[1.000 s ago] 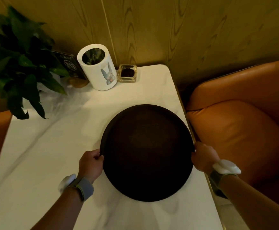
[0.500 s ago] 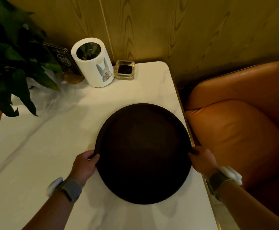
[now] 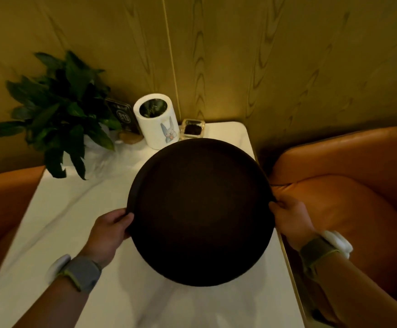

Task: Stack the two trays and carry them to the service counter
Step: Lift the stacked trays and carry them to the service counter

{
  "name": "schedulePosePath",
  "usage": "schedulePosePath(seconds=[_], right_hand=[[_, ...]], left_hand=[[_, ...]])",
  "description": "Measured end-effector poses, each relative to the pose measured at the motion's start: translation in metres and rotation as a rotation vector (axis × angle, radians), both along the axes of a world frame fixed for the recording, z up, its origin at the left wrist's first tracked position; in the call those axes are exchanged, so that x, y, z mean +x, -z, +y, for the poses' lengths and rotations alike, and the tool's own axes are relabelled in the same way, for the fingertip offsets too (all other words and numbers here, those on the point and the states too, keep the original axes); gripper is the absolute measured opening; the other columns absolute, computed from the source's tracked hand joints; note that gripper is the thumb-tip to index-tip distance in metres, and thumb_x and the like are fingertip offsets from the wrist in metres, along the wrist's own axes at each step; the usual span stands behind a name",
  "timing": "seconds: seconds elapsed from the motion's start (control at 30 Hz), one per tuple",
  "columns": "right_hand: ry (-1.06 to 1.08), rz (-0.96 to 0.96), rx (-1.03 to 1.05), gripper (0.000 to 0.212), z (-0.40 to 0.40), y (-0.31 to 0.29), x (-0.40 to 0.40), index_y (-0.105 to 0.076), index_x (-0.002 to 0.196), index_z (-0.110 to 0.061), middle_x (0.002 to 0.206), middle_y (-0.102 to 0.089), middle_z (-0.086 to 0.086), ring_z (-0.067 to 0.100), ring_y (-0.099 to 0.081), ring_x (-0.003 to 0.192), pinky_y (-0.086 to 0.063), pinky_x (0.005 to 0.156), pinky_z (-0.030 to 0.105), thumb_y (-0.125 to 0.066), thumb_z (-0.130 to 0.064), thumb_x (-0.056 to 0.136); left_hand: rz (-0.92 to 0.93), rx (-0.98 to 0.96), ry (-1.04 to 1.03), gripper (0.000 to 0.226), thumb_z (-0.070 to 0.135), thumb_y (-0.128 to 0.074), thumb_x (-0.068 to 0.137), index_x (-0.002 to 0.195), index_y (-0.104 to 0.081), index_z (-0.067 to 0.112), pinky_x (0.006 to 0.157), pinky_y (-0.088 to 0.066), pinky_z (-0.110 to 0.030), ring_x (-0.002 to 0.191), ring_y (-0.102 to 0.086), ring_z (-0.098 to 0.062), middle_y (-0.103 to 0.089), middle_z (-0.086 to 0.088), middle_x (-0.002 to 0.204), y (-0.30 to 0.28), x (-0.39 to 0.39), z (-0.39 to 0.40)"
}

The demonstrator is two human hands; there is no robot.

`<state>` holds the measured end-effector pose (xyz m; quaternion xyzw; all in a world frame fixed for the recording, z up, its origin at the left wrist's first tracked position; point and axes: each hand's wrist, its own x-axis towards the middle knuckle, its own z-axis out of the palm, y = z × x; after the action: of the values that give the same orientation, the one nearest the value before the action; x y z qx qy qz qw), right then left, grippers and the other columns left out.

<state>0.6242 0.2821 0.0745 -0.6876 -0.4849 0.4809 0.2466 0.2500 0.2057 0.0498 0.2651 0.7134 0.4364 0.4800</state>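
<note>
Left hand [image 3: 108, 229] and right hand [image 3: 289, 217] curl closed, arms outstretched.

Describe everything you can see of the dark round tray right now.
The dark round tray is matte brown-black, with a low raised rim and nothing on it. It covers the right part of the white table. The left hand grips its left edge, the right hand its right edge. Whether a second tray lies beneath cannot be told.

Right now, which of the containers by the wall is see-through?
The small square glass dish with dark contents, right of the white bunny-printed cylinder. The cylinder is taller, round and opaque; the dish is low and clear-walled.
</note>
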Motion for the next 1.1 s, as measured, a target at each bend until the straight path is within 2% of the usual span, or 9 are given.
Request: schedulePosePath(seconds=[0.1, 0.23, 0.37, 0.57, 0.7, 0.83, 0.93, 1.1], right_hand=[[0.006, 0.044, 0.076, 0.017, 0.000, -0.033, -0.012, -0.068, 0.102, -0.013, 0.097, -0.071, 0.018, 0.039, -0.067, 0.091, -0.055, 0.087, 0.054, -0.052, -0.016, 0.096], [0.008, 0.133, 0.152, 0.023, 0.003, -0.077, -0.032, -0.068, 0.111, -0.007, 0.102, -0.071, 0.017, 0.035, -0.068, 0.095, -0.055, 0.088, 0.052, -0.054, -0.016, 0.096], [0.064, 0.238, 0.196, 0.013, 0.006, -0.113, -0.056, -0.072, 0.099, -0.015, 0.101, -0.073, 0.011, 0.032, -0.069, 0.098, -0.055, 0.090, 0.049, -0.062, -0.015, 0.091], [0.022, 0.348, 0.261, 0.022, -0.017, -0.186, -0.097, -0.070, 0.109, -0.002, 0.106, -0.072, 0.016, 0.033, -0.067, 0.102, -0.053, 0.093, 0.049, -0.063, -0.009, 0.090], [0.027, 0.442, 0.305, 0.021, -0.049, -0.229, -0.115, -0.068, 0.109, -0.001, 0.111, -0.070, 0.016, 0.030, -0.067, 0.102, -0.056, 0.082, 0.038, -0.060, -0.007, 0.091], [0.014, 0.542, 0.328, 0.024, -0.093, -0.274, -0.128, -0.065, 0.115, 0.000, 0.110, -0.069, 0.013, 0.028, -0.066, 0.102, -0.054, 0.082, 0.038, -0.056, -0.002, 0.092], [-0.013, 0.555, 0.357, 0.021, -0.124, -0.297, -0.138, -0.064, 0.111, -0.002, 0.107, -0.068, 0.012, 0.027, -0.065, 0.099, -0.054, 0.082, 0.040, -0.055, -0.002, 0.093], [-0.011, 0.547, 0.375, 0.027, -0.157, -0.312, -0.155, -0.064, 0.118, 0.000, 0.111, -0.070, 0.015, 0.030, -0.066, 0.103, -0.053, 0.094, 0.048, -0.058, -0.004, 0.092]], left_hand=[[-0.018, 0.065, -0.057, 0.022, 0.008, -0.055, 0.091, 0.109, -0.066, 0.000, 0.071, -0.056, -0.030, 0.095, -0.068, -0.030, -0.071, -0.019, 0.106, -0.038, -0.009, -0.009], [0.008, 0.148, -0.107, 0.024, 0.013, -0.055, 0.092, 0.112, -0.066, 0.004, 0.084, -0.052, -0.038, 0.100, -0.066, -0.027, -0.071, -0.011, 0.109, -0.088, -0.025, -0.024], [0.024, 0.189, -0.142, 0.024, 0.016, -0.057, 0.091, 0.111, -0.067, 0.008, 0.094, -0.049, -0.047, 0.106, -0.065, -0.027, -0.071, -0.008, 0.113, -0.134, -0.047, -0.045], [0.062, 0.262, -0.222, 0.017, 0.012, -0.058, 0.090, 0.098, -0.070, 0.004, 0.075, -0.052, -0.040, 0.098, -0.066, -0.031, -0.073, -0.015, 0.103, -0.216, -0.079, -0.090], [0.103, 0.301, -0.224, 0.020, 0.015, -0.056, 0.092, 0.100, -0.068, 0.001, 0.076, -0.053, -0.042, 0.095, -0.065, -0.033, -0.071, -0.016, 0.102, -0.268, -0.092, -0.122], [0.136, 0.362, -0.181, 0.024, 0.019, -0.054, 0.093, 0.099, -0.070, 0.002, 0.072, -0.051, -0.040, 0.095, -0.065, -0.032, -0.070, -0.017, 0.102, -0.306, -0.107, -0.162], [0.150, 0.391, -0.169, 0.025, 0.020, -0.055, 0.093, 0.099, -0.070, 0.002, 0.069, -0.052, -0.041, 0.091, -0.066, -0.033, -0.070, -0.020, 0.102, -0.324, -0.117, -0.190], [0.145, 0.378, -0.174, 0.026, 0.019, -0.053, 0.093, 0.100, -0.067, -0.003, 0.066, -0.053, -0.041, 0.084, -0.066, -0.032, -0.067, -0.020, 0.093, -0.340, -0.131, -0.227]])
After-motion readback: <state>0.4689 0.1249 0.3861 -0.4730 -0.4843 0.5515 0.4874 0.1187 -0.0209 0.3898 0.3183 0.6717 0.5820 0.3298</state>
